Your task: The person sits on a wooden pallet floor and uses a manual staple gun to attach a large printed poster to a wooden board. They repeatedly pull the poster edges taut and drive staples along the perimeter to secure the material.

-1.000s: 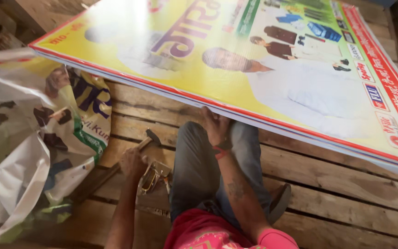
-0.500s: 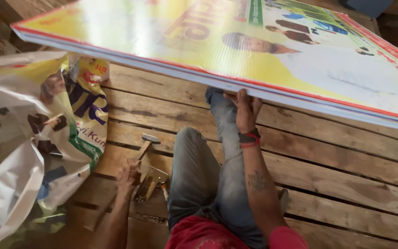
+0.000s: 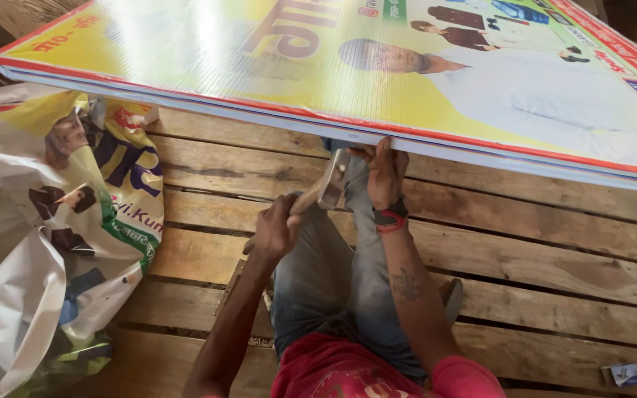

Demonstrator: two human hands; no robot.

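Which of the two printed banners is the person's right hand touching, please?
The rigid flat printed board, whose near edge the right hand grips. The other, the crumpled loose banner, lies untouched in a heap on the wooden planks at left.

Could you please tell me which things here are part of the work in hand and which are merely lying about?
In use:
left hand
wooden-handled steel hammer
right hand
large yellow red-edged printed board

Lying about:
crumpled printed plastic banner
small blue-and-white packet

Raised hammer (image 3: 331, 184) beside yellow board's (image 3: 208, 59) edge
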